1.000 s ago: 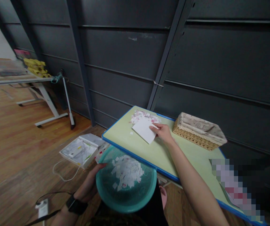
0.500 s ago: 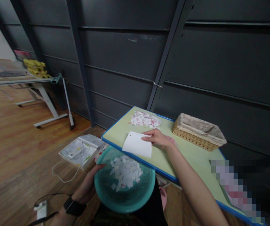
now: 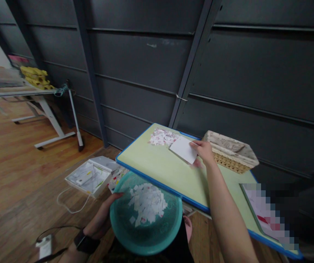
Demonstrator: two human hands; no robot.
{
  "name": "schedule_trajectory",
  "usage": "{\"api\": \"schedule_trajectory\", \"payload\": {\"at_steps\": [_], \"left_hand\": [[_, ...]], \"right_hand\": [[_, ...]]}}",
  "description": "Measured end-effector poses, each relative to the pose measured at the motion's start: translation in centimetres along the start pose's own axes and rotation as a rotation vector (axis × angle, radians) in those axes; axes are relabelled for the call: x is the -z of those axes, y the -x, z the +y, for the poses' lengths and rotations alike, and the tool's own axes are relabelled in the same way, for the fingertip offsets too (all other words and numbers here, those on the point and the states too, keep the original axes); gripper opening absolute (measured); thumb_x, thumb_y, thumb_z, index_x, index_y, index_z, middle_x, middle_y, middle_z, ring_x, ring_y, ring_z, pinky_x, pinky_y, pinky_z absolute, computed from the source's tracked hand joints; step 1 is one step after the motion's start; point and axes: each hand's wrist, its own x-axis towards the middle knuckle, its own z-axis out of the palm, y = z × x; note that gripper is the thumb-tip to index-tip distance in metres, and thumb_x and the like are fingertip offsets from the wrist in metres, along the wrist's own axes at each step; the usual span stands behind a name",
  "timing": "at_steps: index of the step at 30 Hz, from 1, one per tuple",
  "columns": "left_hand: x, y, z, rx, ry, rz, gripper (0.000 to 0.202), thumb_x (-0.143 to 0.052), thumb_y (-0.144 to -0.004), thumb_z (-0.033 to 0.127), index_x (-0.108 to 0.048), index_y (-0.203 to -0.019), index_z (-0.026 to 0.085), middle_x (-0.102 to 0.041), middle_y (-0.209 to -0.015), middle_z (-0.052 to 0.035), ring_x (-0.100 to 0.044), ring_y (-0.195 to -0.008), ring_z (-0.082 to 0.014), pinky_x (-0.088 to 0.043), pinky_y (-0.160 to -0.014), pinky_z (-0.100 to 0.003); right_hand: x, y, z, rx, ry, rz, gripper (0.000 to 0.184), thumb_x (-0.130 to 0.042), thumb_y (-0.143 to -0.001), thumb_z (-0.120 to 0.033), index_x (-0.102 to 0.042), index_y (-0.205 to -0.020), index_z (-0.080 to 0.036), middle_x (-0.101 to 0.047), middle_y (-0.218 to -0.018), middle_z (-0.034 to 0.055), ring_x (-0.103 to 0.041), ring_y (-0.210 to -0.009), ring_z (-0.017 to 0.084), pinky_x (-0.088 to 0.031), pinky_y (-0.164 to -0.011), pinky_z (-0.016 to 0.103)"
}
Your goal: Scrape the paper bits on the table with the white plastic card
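White card [image 3: 183, 149] was pinched by its right edge in the fingers [image 3: 195, 145] of your right hand [image 3: 205, 151], pressed together on top, with the thumb hidden beneath. You held the card tilted, its low left corner just beside the pile of paper scraps [image 3: 161, 137] at the far end of the green worktop [image 3: 157, 164]. A few pinkish bits lay under your wrist, and a wicker basket [image 3: 232, 155] stood close behind your knuckles.

Your left hand [image 3: 106, 215] gripped the teal mesh bowl [image 3: 118, 223] by its left rim, thumb curled over the edge and the other fingers out of sight below. The bowl sat below the worktop's near blue edge and already held a heap of cut scraps [image 3: 146, 202]. An open white box [image 3: 88, 177] lay on the wooden floor to its left.

The risks, as I judged them: the card's edge stood off the surface, so thin scraps could slip beneath it or scatter sideways. Only part of the bowl's mouth lay under the edge, so anything leaving the worktop wide of it would land on the floor or in the box. Held at one side only, the bowl could also tip and spill.

Half a second earlier the card hung at the near edge, right over the bowl; now it was back beside the far pile, much where it lay a second ago. Your left hand's grip and the bowl's place had hardly changed.
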Motion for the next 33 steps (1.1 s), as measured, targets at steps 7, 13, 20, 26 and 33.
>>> {"api": "schedule_trajectory", "payload": {"at_steps": [7,13,20,26,33], "left_hand": [[-0.36,0.31,0.28,0.004,0.010,0.008,0.010,-0.062,-0.074,0.022,-0.066,-0.078,0.013,-0.073,-0.061,-0.0029,-0.065,-0.053,-0.0155,-0.052,-0.059,-0.027],[-0.06,0.13,0.13,0.002,-0.016,-0.012,0.011,-0.065,-0.072,0.025,-0.065,-0.074,0.014,-0.070,-0.056,-0.0010,-0.064,-0.051,-0.0156,-0.052,-0.061,-0.028],[0.28,-0.18,-0.19,-0.004,-0.023,-0.021,0.011,-0.064,-0.074,0.024,-0.065,-0.078,0.014,-0.074,-0.063,-0.0026,-0.065,-0.054,-0.0161,-0.053,-0.063,-0.029],[0.36,-0.45,-0.61,-0.015,-0.042,-0.025,0.015,-0.063,-0.076,0.026,-0.065,-0.084,0.013,-0.076,-0.068,-0.0037,-0.067,-0.057,-0.0159,-0.053,-0.059,-0.027],[-0.22,-0.02,-0.45,0.007,-0.050,-0.006,0.043,-0.061,-0.077,0.026,-0.057,-0.118,0.012,-0.078,-0.082,-0.0068,-0.072,-0.075,-0.0251,-0.054,-0.063,-0.031]], "right_hand": [[-0.18,0.36,-0.67,0.065,0.114,-0.068,0.043,-0.054,-0.069,-0.041,-0.074,-0.089,-0.008,-0.070,-0.075,0.0084,-0.059,-0.063,0.019,-0.040,-0.054,0.027],[0.24,0.32,-0.70,0.063,0.159,-0.078,0.039,-0.055,-0.068,-0.039,-0.074,-0.084,-0.010,-0.071,-0.076,0.0082,-0.061,-0.066,0.022,-0.041,-0.057,0.029],[0.27,0.35,-0.56,0.099,0.193,-0.092,0.041,-0.052,-0.070,-0.041,-0.074,-0.085,-0.010,-0.071,-0.073,0.0068,-0.060,-0.064,0.021,-0.039,-0.055,0.028],[0.11,0.41,-0.74,0.098,0.225,-0.110,0.043,-0.051,-0.072,-0.040,-0.074,-0.089,-0.009,-0.070,-0.073,0.0072,-0.059,-0.063,0.020,-0.039,-0.055,0.028],[0.31,0.36,-0.98,0.116,0.286,-0.069,0.038,-0.051,-0.073,-0.038,-0.074,-0.087,-0.011,-0.072,-0.078,0.0088,-0.061,-0.068,0.021,-0.040,-0.059,0.028]]}}
